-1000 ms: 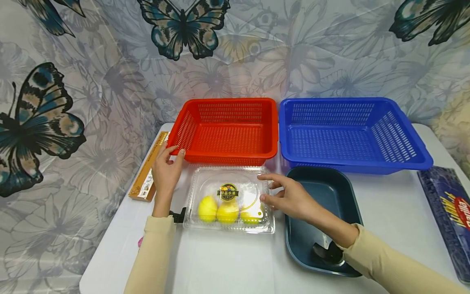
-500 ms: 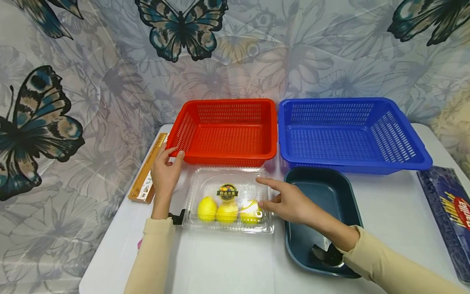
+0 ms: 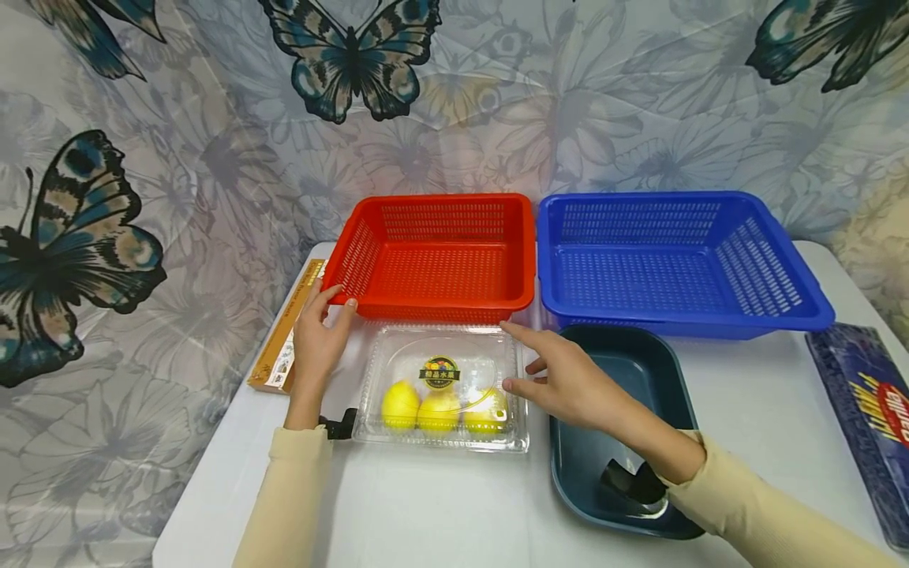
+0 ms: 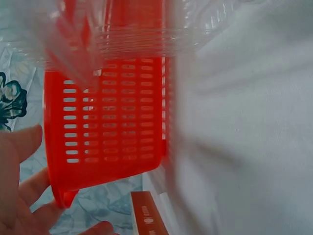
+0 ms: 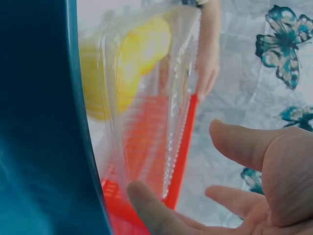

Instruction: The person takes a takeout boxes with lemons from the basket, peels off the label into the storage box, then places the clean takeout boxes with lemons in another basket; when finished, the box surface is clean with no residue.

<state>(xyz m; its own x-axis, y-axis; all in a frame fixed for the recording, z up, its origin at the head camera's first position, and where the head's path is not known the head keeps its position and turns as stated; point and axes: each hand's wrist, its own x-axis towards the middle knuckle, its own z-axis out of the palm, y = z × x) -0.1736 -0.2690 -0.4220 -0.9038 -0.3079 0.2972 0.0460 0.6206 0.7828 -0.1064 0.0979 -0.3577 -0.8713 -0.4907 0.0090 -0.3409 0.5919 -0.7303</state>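
Three yellow lemons (image 3: 438, 412) are still inside the lidded clear-plastic box (image 3: 387, 351) beside the loose, unladen right hand (image 3: 568, 385). The left hand (image 3: 317, 339) touches a red slotted-plastic basket (image 3: 450, 306); grip unclear.

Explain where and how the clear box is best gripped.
The clear box is probably best gripped by its rim at the left and right ends, coming from both sides. It lies flat, the rim juts out, and the red basket crowds its far edge. The fruit sits toward the near edge, so gripping nearer there should balance it.
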